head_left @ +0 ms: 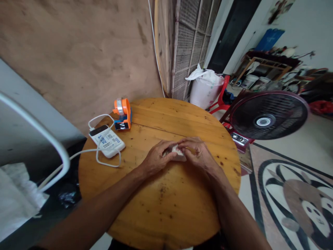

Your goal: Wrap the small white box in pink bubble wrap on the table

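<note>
A small pale box-shaped thing (pixel 179 156), whitish with faint reddish marks on top, rests on the round wooden table (pixel 161 198) between my hands. My left hand (pixel 159 156) grips its left side, the thumb along the near edge and the fingers curled round the far side. From the right, my right hand (pixel 195 151) closes on it with bent fingers at its top and right edge. Fingers cover much of it, so its exact kind cannot be made out.
A white power bank (pixel 110 143) with a looped white cable lies at the table's left. Behind it stands an orange and blue tape dispenser (pixel 124 113). A dark red fan (pixel 267 116) is beyond the right edge, near a white sack (pixel 205 88) and a red chair (pixel 221 99).
</note>
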`<action>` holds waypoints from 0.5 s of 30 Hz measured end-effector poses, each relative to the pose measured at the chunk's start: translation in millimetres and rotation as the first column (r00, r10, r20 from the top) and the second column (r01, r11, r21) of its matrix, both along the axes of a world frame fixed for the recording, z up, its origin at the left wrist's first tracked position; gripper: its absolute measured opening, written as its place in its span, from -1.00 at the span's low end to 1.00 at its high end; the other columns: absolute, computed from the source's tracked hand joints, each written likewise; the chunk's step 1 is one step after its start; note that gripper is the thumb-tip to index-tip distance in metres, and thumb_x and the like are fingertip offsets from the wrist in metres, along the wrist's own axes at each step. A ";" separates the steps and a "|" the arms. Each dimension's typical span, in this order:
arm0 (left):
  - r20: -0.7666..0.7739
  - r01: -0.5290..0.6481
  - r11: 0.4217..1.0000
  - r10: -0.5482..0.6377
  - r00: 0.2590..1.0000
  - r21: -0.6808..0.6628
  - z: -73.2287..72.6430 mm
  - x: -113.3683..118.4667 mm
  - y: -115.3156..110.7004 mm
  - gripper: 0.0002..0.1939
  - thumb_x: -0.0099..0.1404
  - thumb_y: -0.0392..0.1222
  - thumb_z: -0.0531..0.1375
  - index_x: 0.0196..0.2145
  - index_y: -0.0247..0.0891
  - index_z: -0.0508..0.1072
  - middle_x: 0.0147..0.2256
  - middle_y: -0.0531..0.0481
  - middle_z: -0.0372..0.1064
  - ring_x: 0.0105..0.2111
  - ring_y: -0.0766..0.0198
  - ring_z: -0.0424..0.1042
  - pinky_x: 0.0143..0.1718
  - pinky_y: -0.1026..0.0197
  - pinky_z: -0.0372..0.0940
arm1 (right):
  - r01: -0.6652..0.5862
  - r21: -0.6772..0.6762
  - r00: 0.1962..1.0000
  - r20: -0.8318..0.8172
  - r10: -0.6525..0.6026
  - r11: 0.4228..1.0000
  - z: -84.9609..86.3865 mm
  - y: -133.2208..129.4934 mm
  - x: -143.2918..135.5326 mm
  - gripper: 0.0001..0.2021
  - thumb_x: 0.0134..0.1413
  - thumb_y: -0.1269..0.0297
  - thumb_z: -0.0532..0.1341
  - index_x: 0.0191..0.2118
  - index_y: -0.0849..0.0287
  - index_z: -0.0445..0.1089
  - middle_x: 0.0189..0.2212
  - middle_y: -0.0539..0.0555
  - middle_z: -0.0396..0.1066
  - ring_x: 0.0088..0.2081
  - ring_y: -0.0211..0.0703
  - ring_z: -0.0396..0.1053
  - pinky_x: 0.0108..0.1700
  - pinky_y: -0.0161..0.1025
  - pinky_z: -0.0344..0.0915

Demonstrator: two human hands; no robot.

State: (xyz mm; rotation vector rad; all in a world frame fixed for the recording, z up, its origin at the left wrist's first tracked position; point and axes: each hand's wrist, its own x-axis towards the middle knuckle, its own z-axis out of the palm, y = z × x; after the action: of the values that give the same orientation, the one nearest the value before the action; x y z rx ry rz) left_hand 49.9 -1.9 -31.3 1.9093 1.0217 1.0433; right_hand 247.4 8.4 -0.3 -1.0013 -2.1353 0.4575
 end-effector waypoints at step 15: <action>-0.083 -0.006 0.998 0.012 0.996 0.061 -2.3 -0.8 -1.0 -0.59 0.31 -0.13 0.14 0.10 -0.23 0.33 -0.01 -0.11 0.36 -0.03 0.19 0.34 0.03 0.12 0.25 | 0.108 -0.029 0.975 -0.191 -0.111 0.994 -6.2 5.8 3.6 -0.80 0.02 0.40 0.13 -0.31 0.10 0.49 -0.19 0.06 0.51 -0.13 -0.11 0.46 -0.05 -0.15 0.35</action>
State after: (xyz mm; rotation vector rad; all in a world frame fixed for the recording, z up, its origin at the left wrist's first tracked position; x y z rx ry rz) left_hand 49.0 -2.9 -33.6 2.0141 1.0571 1.0175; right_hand 251.0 14.2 -6.5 -1.0356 -1.8969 0.4995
